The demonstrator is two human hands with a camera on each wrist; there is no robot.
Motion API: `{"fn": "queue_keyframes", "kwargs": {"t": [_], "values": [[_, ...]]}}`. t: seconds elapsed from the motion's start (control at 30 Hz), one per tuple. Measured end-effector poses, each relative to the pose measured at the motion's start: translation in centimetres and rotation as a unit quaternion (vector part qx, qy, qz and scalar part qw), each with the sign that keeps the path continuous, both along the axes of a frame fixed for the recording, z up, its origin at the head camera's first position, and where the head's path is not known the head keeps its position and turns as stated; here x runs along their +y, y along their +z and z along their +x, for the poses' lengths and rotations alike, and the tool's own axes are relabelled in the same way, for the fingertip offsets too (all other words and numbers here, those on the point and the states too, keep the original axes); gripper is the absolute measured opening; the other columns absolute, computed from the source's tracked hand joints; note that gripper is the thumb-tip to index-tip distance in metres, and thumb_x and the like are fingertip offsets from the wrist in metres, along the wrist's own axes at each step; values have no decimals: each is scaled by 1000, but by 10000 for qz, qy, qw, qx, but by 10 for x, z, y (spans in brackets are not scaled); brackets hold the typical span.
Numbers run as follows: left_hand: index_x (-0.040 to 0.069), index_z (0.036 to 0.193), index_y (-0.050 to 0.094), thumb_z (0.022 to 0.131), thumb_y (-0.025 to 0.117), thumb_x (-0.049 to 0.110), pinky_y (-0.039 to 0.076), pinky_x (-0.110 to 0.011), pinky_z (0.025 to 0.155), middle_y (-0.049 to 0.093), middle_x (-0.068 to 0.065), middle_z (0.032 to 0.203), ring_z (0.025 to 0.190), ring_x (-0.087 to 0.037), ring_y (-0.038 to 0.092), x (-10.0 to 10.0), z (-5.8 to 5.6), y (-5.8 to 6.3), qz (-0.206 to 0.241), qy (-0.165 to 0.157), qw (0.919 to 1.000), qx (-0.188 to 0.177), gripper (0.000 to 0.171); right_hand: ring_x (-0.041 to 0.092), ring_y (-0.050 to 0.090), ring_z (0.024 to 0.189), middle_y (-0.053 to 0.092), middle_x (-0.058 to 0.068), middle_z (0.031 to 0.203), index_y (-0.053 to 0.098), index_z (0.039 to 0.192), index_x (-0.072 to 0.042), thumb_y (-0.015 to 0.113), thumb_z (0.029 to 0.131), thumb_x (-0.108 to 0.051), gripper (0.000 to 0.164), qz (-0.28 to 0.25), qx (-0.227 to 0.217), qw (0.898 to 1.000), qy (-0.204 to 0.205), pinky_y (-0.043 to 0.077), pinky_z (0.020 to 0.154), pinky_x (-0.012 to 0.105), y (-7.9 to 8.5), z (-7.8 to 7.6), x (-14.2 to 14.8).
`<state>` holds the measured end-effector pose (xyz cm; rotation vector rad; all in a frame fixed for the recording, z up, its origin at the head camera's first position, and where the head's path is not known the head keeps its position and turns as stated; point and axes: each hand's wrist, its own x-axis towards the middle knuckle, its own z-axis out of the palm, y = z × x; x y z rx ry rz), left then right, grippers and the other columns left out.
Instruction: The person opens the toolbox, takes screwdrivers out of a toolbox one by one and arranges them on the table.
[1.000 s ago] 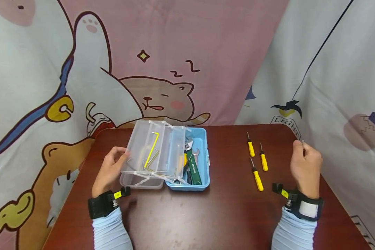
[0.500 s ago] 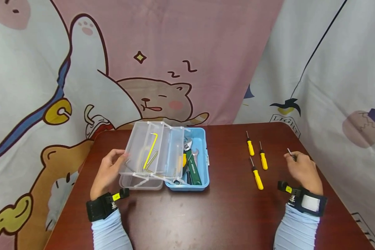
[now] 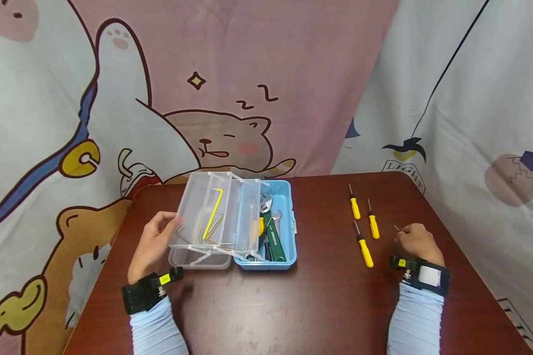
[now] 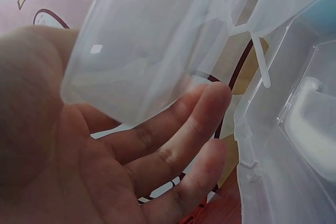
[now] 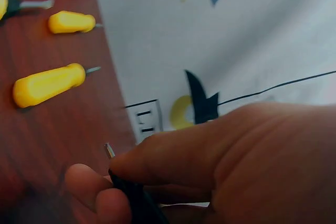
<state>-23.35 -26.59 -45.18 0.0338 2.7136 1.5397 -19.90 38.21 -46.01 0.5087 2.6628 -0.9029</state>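
My left hand [image 3: 153,241] grips the left edge of a clear plastic tray [image 3: 244,207], swung out from the blue toolbox [image 3: 288,231]. In the left wrist view the tray's corner [image 4: 131,77] sits between thumb and fingers. Hex keys, one a yellow hex key [image 3: 213,213], show through the plastic. At the right, my right hand [image 3: 419,242] pinches a screwdriver [image 5: 139,200]; its metal tip and a dark part show, the rest hidden in the hand. Left of that hand lie three yellow-handled screwdrivers, the nearest screwdriver [image 3: 365,253] closest to the table's front.
Inside the toolbox are an adjustable wrench [image 3: 266,202], a green-handled tool [image 3: 274,240] and a small wrench [image 3: 277,219]. A clear lid [image 3: 200,260] lies under the tray. The table [image 3: 320,301] meets a printed cloth [image 3: 320,88] behind.
My right hand has turned over and come down and left toward the three screwdrivers, with the held screwdriver's tip now pointing left. My left hand stays on the tray.
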Motion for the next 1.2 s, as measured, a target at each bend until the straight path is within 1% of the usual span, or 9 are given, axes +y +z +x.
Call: {"fn": "queue_keyframes", "kwargs": {"t": [0.07,0.13,0.27,0.47,0.67,0.87,1.0,1.1,1.2], "values": [[4,142,52,112,47,42,52,-26,84,59,-23,140,112,-27,58,0,0,0,-17,9,10000,-4,48,30,56,82,62,16,87,68,114,15,43,105,-14,39,-53,-60,10000,-21,46,64,36,-4,-2,0],[3,143,52,113,47,39,52,-26,83,60,-23,140,110,-23,58,0,0,-1,-23,3,10000,8,47,29,56,82,61,15,87,69,111,14,43,106,-14,39,-7,-72,10000,-27,45,65,37,-8,-4,1],[2,143,50,113,48,36,52,-24,81,59,-24,140,108,-18,59,0,-2,-3,-3,-10,10000,-4,46,31,55,87,62,18,91,70,113,13,43,107,-14,38,-27,-110,9999,-47,44,69,38,-13,-7,2],[2,143,48,112,49,38,52,-24,83,57,-23,142,114,-25,58,2,-3,-2,59,4,10000,-56,47,32,55,88,66,19,92,68,120,14,47,108,-15,38,-134,-132,9996,-210,44,72,39,-17,-7,3],[1,140,50,113,48,38,52,-24,82,58,-23,140,112,-26,58,3,-2,-2,45,-27,10000,-4,45,36,58,91,70,26,101,65,125,18,54,105,-15,40,-76,-77,9993,-356,47,74,41,-21,-6,2],[2,139,50,113,48,40,52,-26,84,58,-23,138,113,-30,57,3,-1,-3,49,-2,10000,-44,47,33,56,85,63,16,85,70,117,15,53,102,-17,39,196,-54,9992,-351,46,67,38,-23,-10,-2],[2,140,49,112,47,41,52,-28,84,57,-23,139,114,-33,56,3,0,-3,122,6,9998,-133,47,35,57,88,68,18,88,70,117,15,50,103,-14,38,306,21,9991,-304,47,72,41,-23,-12,-4],[2,140,50,113,47,39,52,-27,84,58,-23,139,113,-31,56,3,-1,-3,105,2,9999,-114,46,38,56,92,68,20,92,69,119,15,49,102,-12,37,293,-18,9990,-344,47,75,43,-24,-13,-5],[1,139,51,113,47,35,52,-25,83,59,-23,138,111,-24,58,3,-2,-3,27,-22,10000,13,43,39,56,93,68,20,92,70,119,14,50,102,-11,36,254,-50,9988,-422,47,75,43,-25,-14,-6]]}}
